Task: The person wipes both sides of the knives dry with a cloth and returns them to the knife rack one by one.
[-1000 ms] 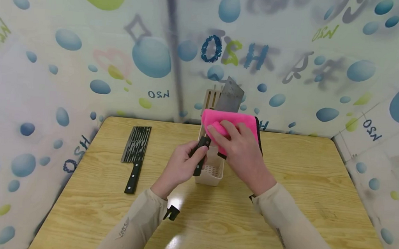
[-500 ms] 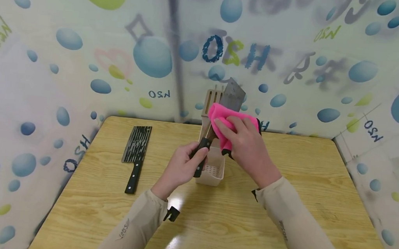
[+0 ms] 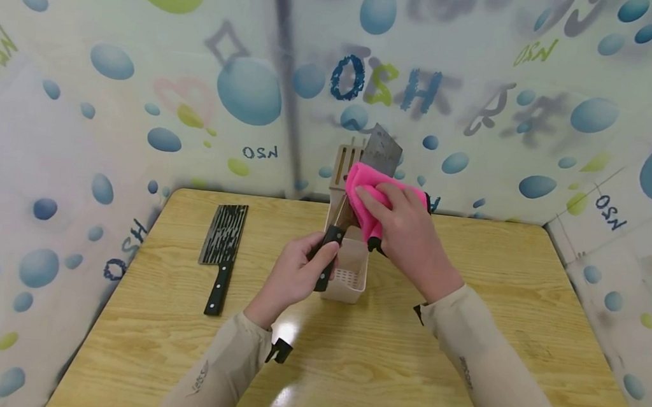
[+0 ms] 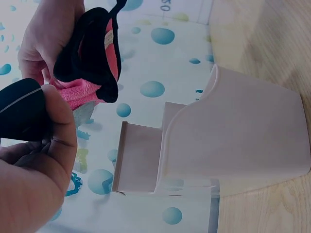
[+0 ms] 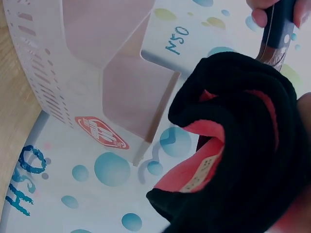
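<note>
My left hand (image 3: 294, 274) grips the black riveted handle of a cleaver (image 3: 384, 149), which is held up and tilted with its grey blade pointing away. A pink cloth (image 3: 362, 179) with black edging is folded over the middle of the blade. My right hand (image 3: 412, 239) holds that cloth, its fingers pressing it against the blade. In the left wrist view, the cloth (image 4: 81, 93) hides most of the blade, and the fingers curl round the dark handle (image 4: 24, 109). In the right wrist view, the bunched cloth (image 5: 243, 141) covers much of the scene.
A beige knife holder (image 3: 342, 292) with a slotted top and perforated wall stands behind the hands, below the cleaver. A second cleaver (image 3: 224, 237), black-streaked with a black handle, lies on the wooden table (image 3: 462, 367) to the left. A patterned wall rises behind the table.
My right hand and the cloth have shifted slightly up and right along the blade, uncovering its part near the handle. My left hand stays nearly still on the cleaver.
</note>
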A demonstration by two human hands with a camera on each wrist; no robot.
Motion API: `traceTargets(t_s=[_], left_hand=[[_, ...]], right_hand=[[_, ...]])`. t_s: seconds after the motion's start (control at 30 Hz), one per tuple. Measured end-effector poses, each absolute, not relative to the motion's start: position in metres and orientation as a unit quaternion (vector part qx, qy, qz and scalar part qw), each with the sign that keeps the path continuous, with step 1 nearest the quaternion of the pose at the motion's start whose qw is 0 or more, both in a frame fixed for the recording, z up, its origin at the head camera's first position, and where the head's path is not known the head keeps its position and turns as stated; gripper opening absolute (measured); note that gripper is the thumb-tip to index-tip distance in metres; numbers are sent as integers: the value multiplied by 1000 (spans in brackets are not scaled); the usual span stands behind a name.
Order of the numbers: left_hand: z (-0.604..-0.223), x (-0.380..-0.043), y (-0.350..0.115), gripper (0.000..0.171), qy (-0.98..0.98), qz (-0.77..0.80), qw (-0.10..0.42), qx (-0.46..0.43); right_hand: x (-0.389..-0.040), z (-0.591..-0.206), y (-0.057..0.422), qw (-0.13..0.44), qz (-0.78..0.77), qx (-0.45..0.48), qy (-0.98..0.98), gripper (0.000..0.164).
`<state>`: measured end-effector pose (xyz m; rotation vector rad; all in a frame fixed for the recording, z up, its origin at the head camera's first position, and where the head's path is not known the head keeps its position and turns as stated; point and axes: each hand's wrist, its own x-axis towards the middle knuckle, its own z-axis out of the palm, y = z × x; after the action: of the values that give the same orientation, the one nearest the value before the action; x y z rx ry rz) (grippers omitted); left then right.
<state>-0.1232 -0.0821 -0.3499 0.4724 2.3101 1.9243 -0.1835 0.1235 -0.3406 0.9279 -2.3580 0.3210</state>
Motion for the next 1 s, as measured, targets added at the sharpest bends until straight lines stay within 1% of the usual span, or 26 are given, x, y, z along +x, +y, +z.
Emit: traceTargets(t_s=[0.27, 0.47, 0.73, 1.0], left_hand=[[-351, -122, -83, 24, 753, 636, 49, 163], [-350, -124, -84, 24, 755, 638, 45, 148], [-376, -136, -87, 24, 746, 649, 50, 139], [-379, -134, -87, 30, 746, 646, 46, 156]], right_hand=[[-189, -338, 126, 282, 121, 334, -891, 50], [-184, -339, 126, 270, 129, 360, -884, 51], [-179, -338, 123, 274, 109, 362, -884, 50], [-178, -332, 121, 273, 98, 347, -892, 51]])
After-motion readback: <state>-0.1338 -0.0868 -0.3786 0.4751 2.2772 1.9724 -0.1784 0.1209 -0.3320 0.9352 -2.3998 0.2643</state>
